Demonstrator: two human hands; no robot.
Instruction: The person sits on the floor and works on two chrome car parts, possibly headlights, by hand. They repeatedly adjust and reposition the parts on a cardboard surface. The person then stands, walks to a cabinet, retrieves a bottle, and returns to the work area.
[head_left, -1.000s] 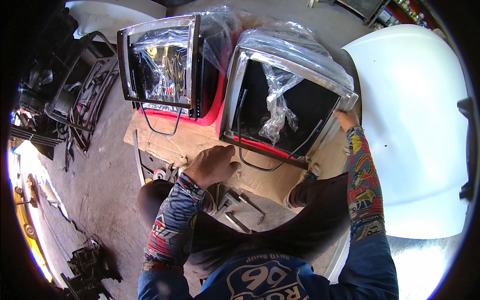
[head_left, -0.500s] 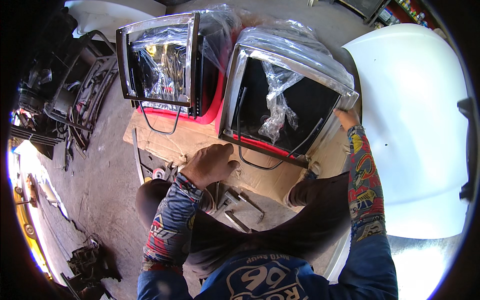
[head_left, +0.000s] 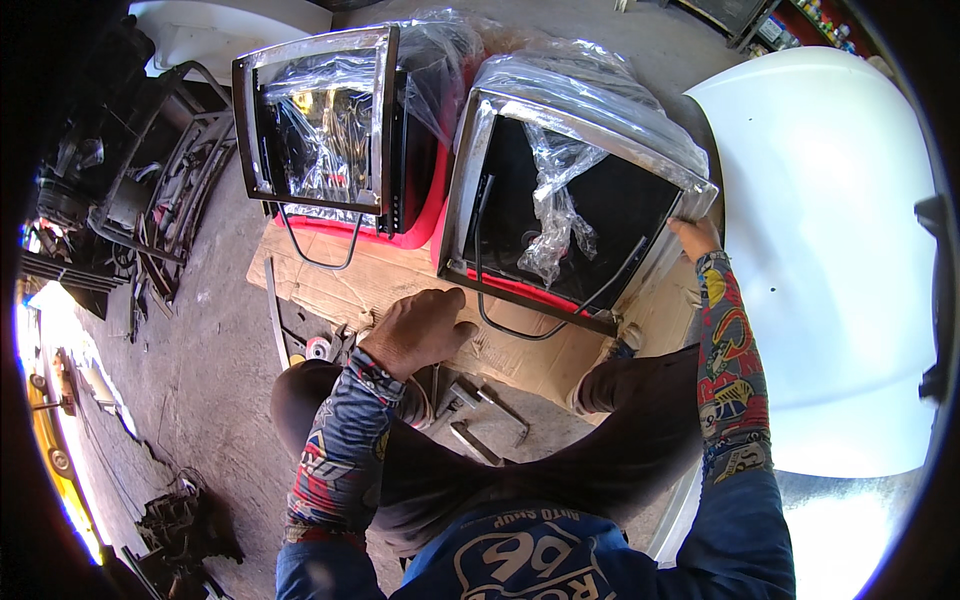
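Note:
My right hand (head_left: pixel 695 237) grips the right side of a square metal frame (head_left: pixel 590 128), its fingers bent over the edge. The frame is on the underside of a red-and-black seat (head_left: pixel 620 190) partly wrapped in clear plastic. A thin bent bar (head_left: pixel 520 334) loops out from the seat's near side. My left hand (head_left: pixel 418 325) hovers in front of that seat with its fingers loosely curled and thumb apart; nothing shows in it, though the palm is hidden. To the left stands a second plastic-wrapped seat (head_left: pixel 425 190) with a similar metal frame (head_left: pixel 385 120) and bar.
Flattened cardboard (head_left: pixel 390 285) lies under the seats. Between my legs are metal tools (head_left: pixel 490 400), and a long flat metal strip (head_left: pixel 273 310) lies left of them. A large white panel (head_left: pixel 820 250) stands close on the right. Metal scrap (head_left: pixel 170 190) is piled at left.

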